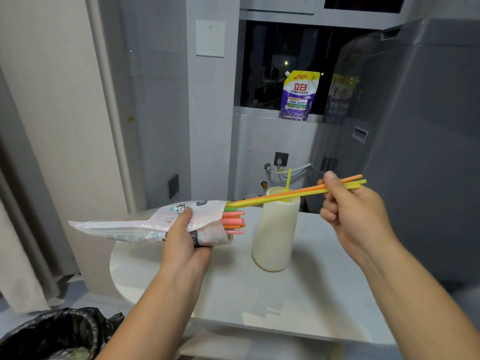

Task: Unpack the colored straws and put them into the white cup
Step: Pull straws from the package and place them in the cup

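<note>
Fingers [331,181] of right hand [355,214] pinch two, maybe three, straws [249,200], tails still in pack [124,227] gripped by left hand [184,245]. Long axis near-horizontal across cup [275,229] mouth, centre frame.

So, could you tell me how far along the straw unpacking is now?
Done: the pack is open and one yellow straw stands in the cup. In hand: the right hand pinches orange and yellow straws almost drawn out of the pack, which the left hand grips. Left: those go into the cup, then the pink, orange and green bunch in the pack.
</note>
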`<state>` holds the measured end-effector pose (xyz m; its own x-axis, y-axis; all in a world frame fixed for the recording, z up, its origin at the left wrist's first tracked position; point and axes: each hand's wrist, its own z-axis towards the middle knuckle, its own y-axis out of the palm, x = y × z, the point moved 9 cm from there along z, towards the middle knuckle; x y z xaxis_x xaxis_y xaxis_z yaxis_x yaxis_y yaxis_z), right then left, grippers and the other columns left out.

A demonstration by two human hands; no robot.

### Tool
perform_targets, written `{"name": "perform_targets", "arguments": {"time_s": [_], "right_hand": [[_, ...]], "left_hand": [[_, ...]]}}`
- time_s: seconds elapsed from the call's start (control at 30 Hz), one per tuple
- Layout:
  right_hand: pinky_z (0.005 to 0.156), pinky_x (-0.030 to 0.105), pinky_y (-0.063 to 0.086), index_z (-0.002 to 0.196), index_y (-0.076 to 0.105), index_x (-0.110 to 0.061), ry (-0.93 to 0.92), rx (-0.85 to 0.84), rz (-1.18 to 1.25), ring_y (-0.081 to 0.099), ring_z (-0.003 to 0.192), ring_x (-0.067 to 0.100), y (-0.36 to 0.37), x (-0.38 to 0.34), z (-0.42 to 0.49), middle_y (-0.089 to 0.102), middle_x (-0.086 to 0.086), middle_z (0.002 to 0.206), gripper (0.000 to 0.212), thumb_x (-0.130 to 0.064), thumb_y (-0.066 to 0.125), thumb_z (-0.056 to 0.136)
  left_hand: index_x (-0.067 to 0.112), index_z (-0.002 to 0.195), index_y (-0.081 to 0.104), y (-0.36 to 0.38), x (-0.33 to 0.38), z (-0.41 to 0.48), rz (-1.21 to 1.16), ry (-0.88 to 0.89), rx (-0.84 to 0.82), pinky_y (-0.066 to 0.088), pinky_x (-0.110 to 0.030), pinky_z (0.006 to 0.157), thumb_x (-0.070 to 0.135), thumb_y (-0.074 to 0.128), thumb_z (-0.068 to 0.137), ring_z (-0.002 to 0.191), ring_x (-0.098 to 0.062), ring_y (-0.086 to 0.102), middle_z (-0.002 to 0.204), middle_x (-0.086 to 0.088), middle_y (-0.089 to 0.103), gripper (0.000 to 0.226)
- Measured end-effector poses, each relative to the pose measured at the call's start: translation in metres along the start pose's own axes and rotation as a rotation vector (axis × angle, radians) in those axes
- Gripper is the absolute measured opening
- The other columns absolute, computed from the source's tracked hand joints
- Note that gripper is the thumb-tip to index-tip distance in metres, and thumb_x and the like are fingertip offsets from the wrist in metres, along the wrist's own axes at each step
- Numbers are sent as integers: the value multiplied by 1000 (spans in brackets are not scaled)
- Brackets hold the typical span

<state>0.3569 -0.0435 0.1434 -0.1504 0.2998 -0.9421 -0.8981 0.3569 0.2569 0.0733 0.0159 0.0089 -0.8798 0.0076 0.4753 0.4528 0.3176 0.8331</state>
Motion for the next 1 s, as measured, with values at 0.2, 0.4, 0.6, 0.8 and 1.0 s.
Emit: {"name": "perform_targets", "arguments": {"time_s": [0.2,0.4,0.6,0.8,1.0], "right_hand": [[41,19,22,79,66,-5,-31,82,31,27,46,7,-38,-31,14,35,1,66,24,-20,64,97],[42,21,26,75,67,-9,-104,193,-20,30,51,11,-62,-48,19,42,4,70,25,-22,67,95],[44,24,32,73,68,-9,-216,273,-206,29,52,16,-64,-64,15,35,4,61,28,-27,67,94],[46,27,34,67,63,-12,-222,310,-273,31,48,16,-68,-74,12,37,2,57,32,-28,67,94],[55,35,38,80,62,7,-223,282,-414,33,51,21,-66,-73,17,38,10,62,43,-34,68,92]], "left_hand": [[1,147,55,-9,2,17,-3,-8,1,45,-65,113,27,68,95,127,-42,67,136,-25,70,60],[-8,132,61,1,2,4,113,-13,-30,60,-59,93,27,53,107,101,-39,78,113,-28,77,43],[1,144,58,1,-12,7,121,-20,-82,57,-58,102,32,80,87,122,-40,70,139,-25,68,68],[2,150,52,-20,-34,30,-3,-97,-60,46,-76,105,32,100,60,133,-51,60,147,-30,60,106],[1,144,60,-12,-28,13,193,-74,-74,49,-67,109,38,88,76,131,-43,64,144,-25,64,82]]}}
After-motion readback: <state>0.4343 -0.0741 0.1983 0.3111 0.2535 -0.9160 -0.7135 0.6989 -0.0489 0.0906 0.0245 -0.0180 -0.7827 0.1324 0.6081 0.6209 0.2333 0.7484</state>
